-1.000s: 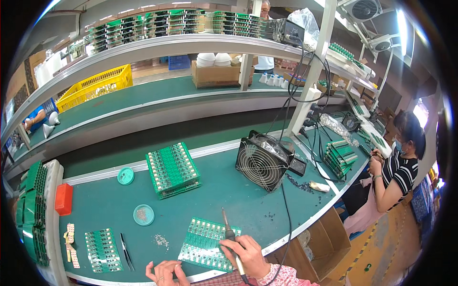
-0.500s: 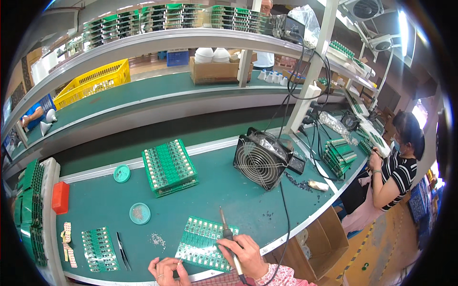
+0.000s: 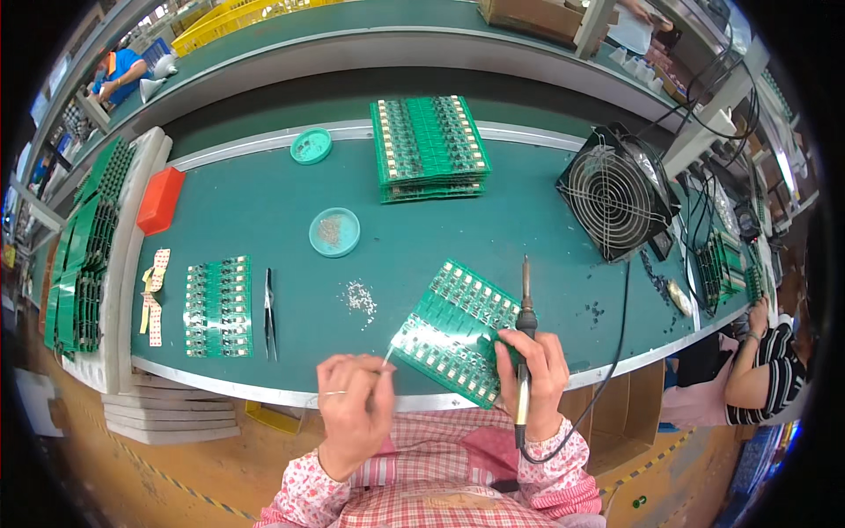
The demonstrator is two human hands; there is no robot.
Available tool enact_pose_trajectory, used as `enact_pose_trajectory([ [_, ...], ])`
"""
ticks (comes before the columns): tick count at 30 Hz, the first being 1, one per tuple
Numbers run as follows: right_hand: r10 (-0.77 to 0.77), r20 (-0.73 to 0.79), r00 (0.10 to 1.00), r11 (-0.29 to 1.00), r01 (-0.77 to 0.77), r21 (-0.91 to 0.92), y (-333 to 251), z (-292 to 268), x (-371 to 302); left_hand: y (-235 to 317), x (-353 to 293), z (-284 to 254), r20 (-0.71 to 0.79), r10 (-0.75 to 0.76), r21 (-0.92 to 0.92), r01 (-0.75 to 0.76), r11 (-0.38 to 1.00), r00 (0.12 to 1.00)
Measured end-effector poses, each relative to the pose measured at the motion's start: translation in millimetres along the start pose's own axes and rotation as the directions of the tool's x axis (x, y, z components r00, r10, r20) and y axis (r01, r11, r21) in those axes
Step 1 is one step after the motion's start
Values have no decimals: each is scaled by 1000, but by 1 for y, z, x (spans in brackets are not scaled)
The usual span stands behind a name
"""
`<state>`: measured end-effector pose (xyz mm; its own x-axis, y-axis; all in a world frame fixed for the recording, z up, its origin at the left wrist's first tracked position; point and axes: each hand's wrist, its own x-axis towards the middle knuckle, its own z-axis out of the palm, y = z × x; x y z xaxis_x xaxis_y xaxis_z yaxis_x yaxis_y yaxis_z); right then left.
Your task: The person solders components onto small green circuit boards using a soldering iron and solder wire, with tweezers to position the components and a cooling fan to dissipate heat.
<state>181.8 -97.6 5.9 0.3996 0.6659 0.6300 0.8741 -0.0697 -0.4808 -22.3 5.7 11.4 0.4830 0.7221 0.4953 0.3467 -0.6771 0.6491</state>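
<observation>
green circuit board (image 3: 449,339), seemingly midway

the board lies flat on the green bench (image 3: 264,211), turned askew, its lowest corner reaching over the metal trim at the front edge. pale square parts run along its rows. the right hand (image 3: 544,370) is curled around the handle of a soldering iron (image 3: 526,319), whose tip points away from the person and is off the board's surface; whether the thumb touches the board's edge i cannot tell. the left hand (image 3: 354,396) is nearly closed, thumb and finger pinching a thin pale strand (image 3: 388,354) (perhaps solder wire) at the board's left corner.

as far along as i can judge, this board is in progress: parts sit on it, but the joints are too small to read as done or left. a narrower board (image 3: 217,308) lies to the left beside tweezers (image 3: 269,315), populated too. small pale pieces (image 3: 359,301) lie heaped near the board, and more fill a turquoise dish (image 3: 351,231) behind them. a stack of boards (image 3: 429,145) stands farther back, finished or waiting, i cannot say which.
</observation>
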Motion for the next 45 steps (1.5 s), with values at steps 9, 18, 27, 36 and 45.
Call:
enact_pose_trajectory([
  [9, -1, 16, 1000, 1000, 2, -24, -6, -3, -8, 1, -6, 3, 164, 149, 144, -173, 974, 975],
  [18, 1, 16, 1000, 999, 0, -42, -6, -3, -4, 3, -3, 2, 218, 203, 194, -246, 950, 955],
  [27, 43, -32, 999, 963, -33, 266, -13, -22, -19, -2, -1, -6, 192, 90, 17, -95, 995, 977],
  [36, -122, 138, 983, 909, 55, 413, -42, -33, -24, -1, -3, -1, 151, 88, 19, -92, 996, 985],
  [45, -185, 164, 969, 923, 114, 366, -53, -22, -23, -3, -6, 1, 149, 104, 49, -113, 992, 983],
])
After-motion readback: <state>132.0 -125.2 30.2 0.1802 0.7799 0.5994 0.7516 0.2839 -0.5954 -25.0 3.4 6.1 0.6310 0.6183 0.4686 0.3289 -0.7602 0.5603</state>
